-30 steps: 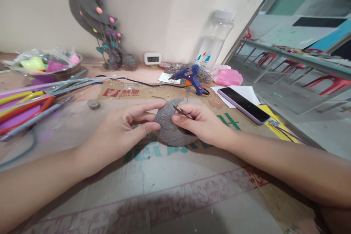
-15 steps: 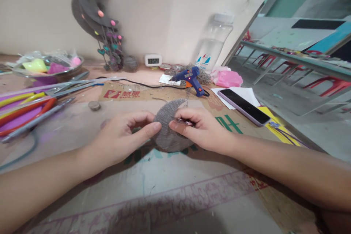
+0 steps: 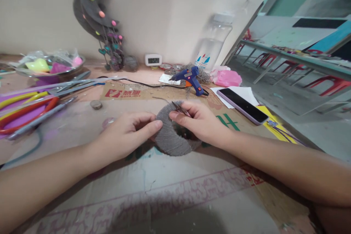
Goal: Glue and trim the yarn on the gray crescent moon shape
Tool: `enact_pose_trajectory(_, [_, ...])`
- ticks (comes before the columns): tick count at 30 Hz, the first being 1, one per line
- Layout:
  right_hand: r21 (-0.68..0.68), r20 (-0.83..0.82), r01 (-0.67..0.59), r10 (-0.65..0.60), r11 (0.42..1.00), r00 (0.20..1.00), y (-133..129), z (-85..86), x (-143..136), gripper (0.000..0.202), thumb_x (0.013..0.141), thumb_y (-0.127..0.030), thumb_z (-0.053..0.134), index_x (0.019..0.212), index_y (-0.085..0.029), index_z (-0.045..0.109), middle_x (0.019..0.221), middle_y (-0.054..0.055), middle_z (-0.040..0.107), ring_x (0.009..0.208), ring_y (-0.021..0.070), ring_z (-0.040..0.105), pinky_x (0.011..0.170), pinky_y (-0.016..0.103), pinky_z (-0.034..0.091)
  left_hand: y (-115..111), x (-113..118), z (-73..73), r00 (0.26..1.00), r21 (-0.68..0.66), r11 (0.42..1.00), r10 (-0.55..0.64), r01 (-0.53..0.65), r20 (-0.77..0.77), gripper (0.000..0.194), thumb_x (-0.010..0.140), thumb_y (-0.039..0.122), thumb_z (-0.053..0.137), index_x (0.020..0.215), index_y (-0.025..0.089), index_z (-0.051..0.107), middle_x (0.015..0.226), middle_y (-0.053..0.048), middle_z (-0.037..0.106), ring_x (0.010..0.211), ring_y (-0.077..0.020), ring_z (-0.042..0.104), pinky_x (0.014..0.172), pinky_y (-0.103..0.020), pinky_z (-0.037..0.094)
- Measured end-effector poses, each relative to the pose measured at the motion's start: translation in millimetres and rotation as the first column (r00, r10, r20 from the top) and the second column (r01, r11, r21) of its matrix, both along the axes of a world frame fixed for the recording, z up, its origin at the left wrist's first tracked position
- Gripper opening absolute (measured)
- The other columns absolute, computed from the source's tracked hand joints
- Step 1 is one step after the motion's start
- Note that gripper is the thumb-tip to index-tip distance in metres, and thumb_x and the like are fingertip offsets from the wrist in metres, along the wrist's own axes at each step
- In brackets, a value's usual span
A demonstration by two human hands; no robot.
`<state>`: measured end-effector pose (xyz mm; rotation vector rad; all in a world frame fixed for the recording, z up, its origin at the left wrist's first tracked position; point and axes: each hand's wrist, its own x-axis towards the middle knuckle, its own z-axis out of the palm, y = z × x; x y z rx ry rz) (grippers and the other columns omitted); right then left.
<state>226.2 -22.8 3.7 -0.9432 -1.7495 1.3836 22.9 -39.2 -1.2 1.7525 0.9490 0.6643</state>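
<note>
A crescent moon wrapped in grey yarn (image 3: 170,131) is held above the cardboard, its open side facing right. My left hand (image 3: 134,128) pinches the outer left edge, thumb on the front and fingers behind it. At the upper tip, my right hand (image 3: 201,119) is closed around a small pointed tool (image 3: 179,108) with thin dark tips; whether it is tweezers or small snips I cannot tell. The right thumb lies by the crescent's inner edge. A loose strand of yarn (image 3: 161,98) shows just beyond the upper tip.
Behind the crescent lies a blue glue gun (image 3: 192,78) with its black cord (image 3: 142,83). A phone (image 3: 242,106) is at right, a water bottle (image 3: 214,42) by the wall. Scissors (image 3: 52,108) and a bowl of bright pieces (image 3: 57,73) sit at left.
The right hand has shifted up toward the crescent's tip, and the tool's points now angle up and left. More of the crescent's inner opening shows. The left hand keeps its hold.
</note>
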Motion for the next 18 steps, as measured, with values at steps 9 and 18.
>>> enact_pose_trajectory(9, [-0.047,-0.007,0.027,-0.027,0.999,1.0,1.1,-4.3,0.3,0.027,0.08,-0.041,0.065,0.075,-0.016,0.057,0.066,-0.004,0.051,0.059,0.0074,0.046,0.055,0.022,0.037,0.5,-2.7,-1.2,0.999,0.032,0.999,0.042,-0.042,-0.011,0.036,0.093,0.038,0.043,0.067,0.018,0.055,0.062,0.003,0.052,0.06,-0.0108,0.049,0.055,-0.022,0.039])
enact_pose_trajectory(18, [-0.101,-0.085,-0.051,0.043,0.994,0.995,4.6,-6.1,4.0,0.034,0.082,-0.043,0.065,0.067,-0.017,0.048,0.053,-0.009,0.034,0.047,0.0044,0.027,0.043,0.02,0.021,0.3,-2.2,1.5,0.996,0.12,0.993,0.006,0.006,-0.093,0.021,0.088,0.033,0.054,0.079,0.019,0.067,0.073,0.001,0.065,0.068,-0.0118,0.057,0.059,-0.021,0.045])
